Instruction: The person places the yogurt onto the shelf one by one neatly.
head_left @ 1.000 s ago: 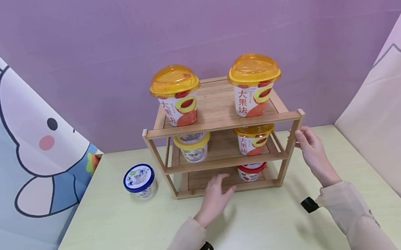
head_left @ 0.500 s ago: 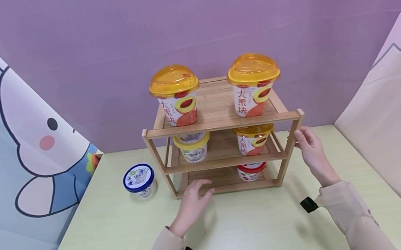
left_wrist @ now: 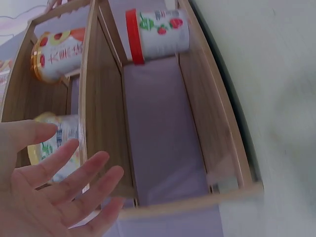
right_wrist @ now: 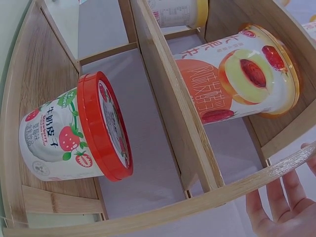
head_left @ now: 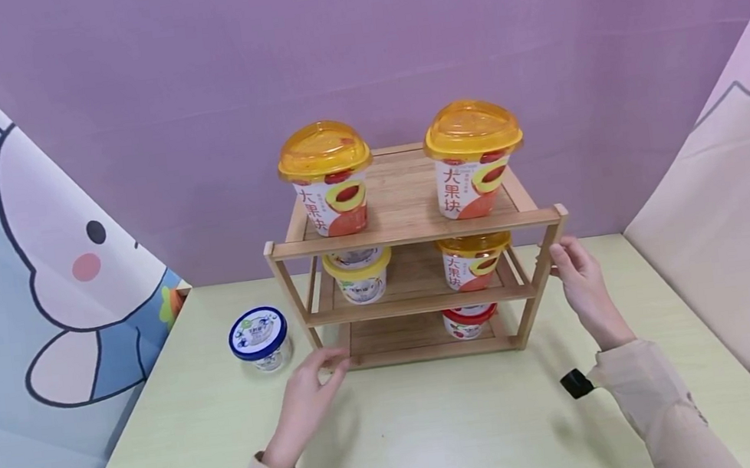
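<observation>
My left hand (head_left: 308,397) is held over the table by the front left foot of the wooden shelf rack (head_left: 418,306), fingers spread and nothing in them. To its left stands a tub with a blue lid (head_left: 259,338). My right hand (head_left: 586,291) pinches the rack's right front post, thumb and fingers on either side. On the bottom shelf a strawberry tub with a red lid (right_wrist: 74,131) stands at the right. The middle shelf bears a yellow-lidded tub (head_left: 361,278) at the left and a peach-pictured cup (head_left: 472,263) at the right.
Two tall cups with domed orange lids, the left cup (head_left: 330,181) and the right cup (head_left: 474,161), stand on the top shelf. Behind the rack hangs a purple backdrop (head_left: 196,131). Patterned cloths flank the pale table (head_left: 439,427).
My left hand has moved left from the middle of the bottom shelf toward the blue-lidded tub, its fingers staying open. My right hand has stayed at the post.
</observation>
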`<state>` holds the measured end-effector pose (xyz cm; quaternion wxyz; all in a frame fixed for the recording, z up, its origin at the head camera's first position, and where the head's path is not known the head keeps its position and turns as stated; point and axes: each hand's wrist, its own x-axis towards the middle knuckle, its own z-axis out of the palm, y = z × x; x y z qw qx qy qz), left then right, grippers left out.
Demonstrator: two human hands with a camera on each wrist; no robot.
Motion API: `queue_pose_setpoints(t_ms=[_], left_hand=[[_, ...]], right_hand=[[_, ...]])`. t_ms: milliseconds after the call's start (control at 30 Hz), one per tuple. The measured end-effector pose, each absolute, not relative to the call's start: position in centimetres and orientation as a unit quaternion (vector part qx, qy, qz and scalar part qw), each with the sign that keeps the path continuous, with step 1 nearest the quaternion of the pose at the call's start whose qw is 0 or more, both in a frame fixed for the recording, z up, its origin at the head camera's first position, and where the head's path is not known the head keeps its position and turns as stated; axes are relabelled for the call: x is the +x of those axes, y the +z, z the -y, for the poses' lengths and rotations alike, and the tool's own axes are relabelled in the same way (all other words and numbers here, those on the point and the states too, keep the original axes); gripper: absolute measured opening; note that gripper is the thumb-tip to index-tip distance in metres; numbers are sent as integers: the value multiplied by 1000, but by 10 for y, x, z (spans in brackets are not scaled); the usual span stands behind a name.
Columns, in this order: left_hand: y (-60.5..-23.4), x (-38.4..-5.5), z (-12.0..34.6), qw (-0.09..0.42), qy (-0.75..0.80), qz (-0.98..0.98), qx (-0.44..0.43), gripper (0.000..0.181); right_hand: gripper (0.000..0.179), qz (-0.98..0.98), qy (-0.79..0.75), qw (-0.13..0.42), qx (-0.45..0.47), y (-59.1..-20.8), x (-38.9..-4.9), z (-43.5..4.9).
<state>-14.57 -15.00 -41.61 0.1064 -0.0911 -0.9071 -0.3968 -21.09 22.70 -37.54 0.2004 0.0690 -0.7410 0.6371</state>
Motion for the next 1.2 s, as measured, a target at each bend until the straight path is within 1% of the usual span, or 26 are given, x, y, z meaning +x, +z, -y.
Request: queue_pose_setpoints(t_ms=[167, 333, 467, 567, 733, 933, 1200], left_hand=[[-416, -147, 170, 141, -396, 903, -90, 15], [-417, -152, 191, 169, -377, 907, -81, 14], [-420, -157, 202, 203, -362, 906, -81, 13], [-424, -162, 209, 223, -360, 902, -82, 12], [-433, -171, 219, 243, -357, 899, -70, 13], [-445, -184, 234, 295, -336, 892, -70, 12], [-458, -199, 248, 309, -316, 893, -80, 19]], right_hand=[[11, 743, 634, 200, 74, -376, -212, -227], [11, 740, 636, 204, 78, -376, -212, -227], [11, 739, 637, 206, 77, -375, -211, -227], [11, 739, 637, 205, 76, -375, -211, -227], [11, 740, 637, 204, 73, -376, -212, -227], [11, 746, 630, 204, 73, -376, -211, -228], [11, 750, 625, 203, 69, -377, -212, -228]])
